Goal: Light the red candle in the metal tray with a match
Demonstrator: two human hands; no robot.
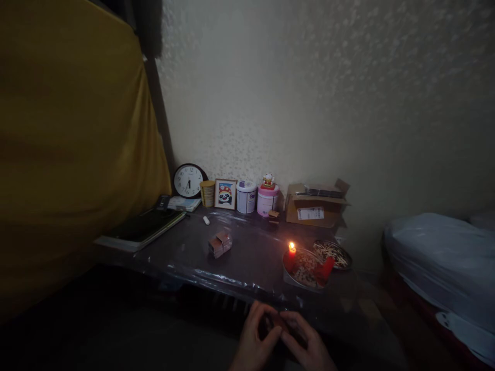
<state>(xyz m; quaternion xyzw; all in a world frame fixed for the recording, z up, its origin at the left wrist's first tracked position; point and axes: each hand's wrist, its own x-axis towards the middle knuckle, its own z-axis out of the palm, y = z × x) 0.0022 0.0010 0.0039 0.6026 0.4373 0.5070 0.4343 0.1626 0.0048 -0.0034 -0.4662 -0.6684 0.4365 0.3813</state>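
My left hand [256, 337] and my right hand [305, 340] meet just off the table's front edge. Between their fingertips is a small reddish-brown box [280, 322], which looks like a matchbox; dim light and the fingers hide most of it. Beyond my hands, a lit red candle [292, 256] stands upright in a round metal tray [296, 282] strewn with bits. A second red candle [328, 267], unlit, leans at the tray's right side. Behind it lies a dish [350, 261] heaped with used-looking matchsticks [331, 252]. A plastic-wrapped pack of small boxes [220, 244] rests mid-table.
Plastic film covers the table [247, 263]. Along the wall stand a clock [189, 181], a yellow cup [208, 194], a framed panda picture [225, 195], a white tub [246, 197], a pink tub [267, 201] and a cardboard box [315, 210]. A dark book [145, 229] lies left.
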